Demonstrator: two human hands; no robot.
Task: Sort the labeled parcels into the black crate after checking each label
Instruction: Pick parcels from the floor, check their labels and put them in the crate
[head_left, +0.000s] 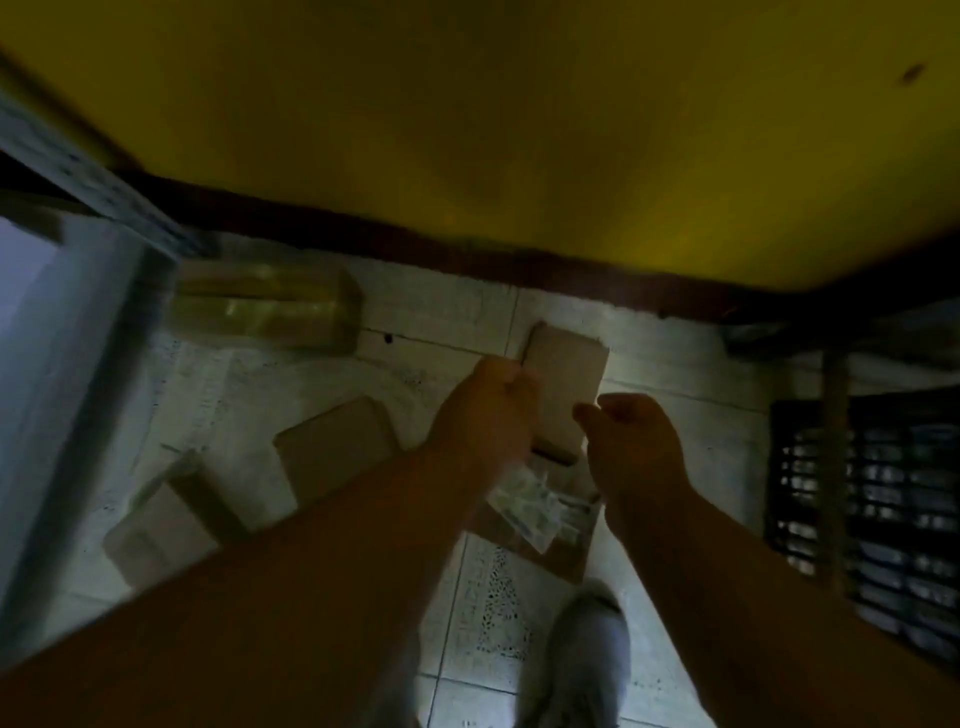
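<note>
I hold a plain brown parcel (566, 374) above the tiled floor, with my left hand (483, 415) shut on its left edge. My right hand (636, 447) is curled at the parcel's lower right edge; blur hides whether it grips. Under my hands a flat brown parcel with a white printed label (527, 506) lies on the floor. The black slatted crate (883, 499) stands at the right, about a hand's width from my right hand. Two more brown parcels (332, 447) (161, 525) lie to the left, and a tape-wrapped parcel (270, 306) sits further back.
A yellow wall (519, 130) with a dark skirting closes the far side. A grey metal frame (78, 322) runs down the left. My grey shoe (587, 660) is on the tiles near the bottom. A vertical bar (836, 467) crosses in front of the crate.
</note>
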